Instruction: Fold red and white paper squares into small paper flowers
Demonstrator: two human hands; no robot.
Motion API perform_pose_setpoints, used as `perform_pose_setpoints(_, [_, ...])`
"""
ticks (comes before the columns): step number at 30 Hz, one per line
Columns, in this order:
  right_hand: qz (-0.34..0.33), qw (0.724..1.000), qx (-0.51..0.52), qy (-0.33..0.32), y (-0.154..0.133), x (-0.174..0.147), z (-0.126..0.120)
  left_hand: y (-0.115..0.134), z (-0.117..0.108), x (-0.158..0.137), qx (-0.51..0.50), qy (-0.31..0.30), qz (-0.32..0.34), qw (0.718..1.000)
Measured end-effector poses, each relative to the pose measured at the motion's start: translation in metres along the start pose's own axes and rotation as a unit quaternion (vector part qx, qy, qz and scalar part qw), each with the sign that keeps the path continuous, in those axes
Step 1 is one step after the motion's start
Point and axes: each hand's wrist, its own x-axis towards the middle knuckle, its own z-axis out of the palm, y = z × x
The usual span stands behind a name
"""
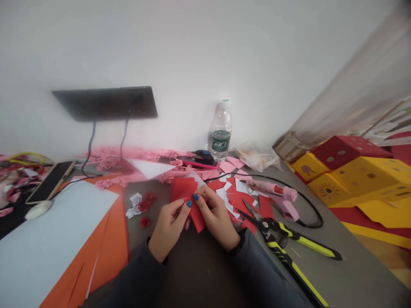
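Note:
Between my two hands is a piece of red paper (198,219), pinched near its upper edge. My left hand (171,224) grips it from the left with thumb and fingertips. From the right, my right hand (216,218) closes on it, its thumb close to the left thumb. Behind the hands lie more red paper sheets (182,188). To the left sit small red paper flowers (146,203) and white paper flowers (135,205). On the right, red and white paper scraps (236,199) are spread out. My fingers partly hide the held paper's top.
Shears with yellow-black handles (282,239) lie open at right, beside a pink glue gun (274,192) with a looping cord. A water bottle (221,132) stands by the wall. White and orange sheets (111,244), a phone (51,182) and a mouse (38,209) lie left; yellow boxes (369,179) right.

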Motion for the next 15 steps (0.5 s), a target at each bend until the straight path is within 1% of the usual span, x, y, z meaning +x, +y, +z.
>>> perform_pose_setpoints(3, [0.011, 1.0, 0.005, 0.007, -0.0004, 0.0004, -0.0003, 0.0007, 0.0016, 0.0002, -0.024, -0.018, -0.017, 0.999])
perform_pose_setpoints(7, [0.015, 1.0, 0.003, 0.011, 0.001, 0.0013, -0.001, 0.0011, 0.0037, 0.0004, -0.024, -0.055, -0.028, 0.998])
perform_pose_setpoints(11, [0.007, 0.999, -0.015, 0.037, 0.0025, 0.002, -0.0015, 0.0022, 0.0053, -0.0006, -0.029, -0.107, -0.047, 0.993])
perform_pose_setpoints(14, [0.011, 0.999, -0.014, 0.042, 0.0029, 0.0028, -0.0022, 0.0041, 0.007, -0.0029, -0.021, -0.136, -0.048, 0.989])
perform_pose_setpoints(15, [0.015, 0.999, -0.012, 0.047, 0.0033, 0.0034, -0.003, 0.0049, 0.0077, -0.004, -0.013, -0.155, -0.046, 0.987])
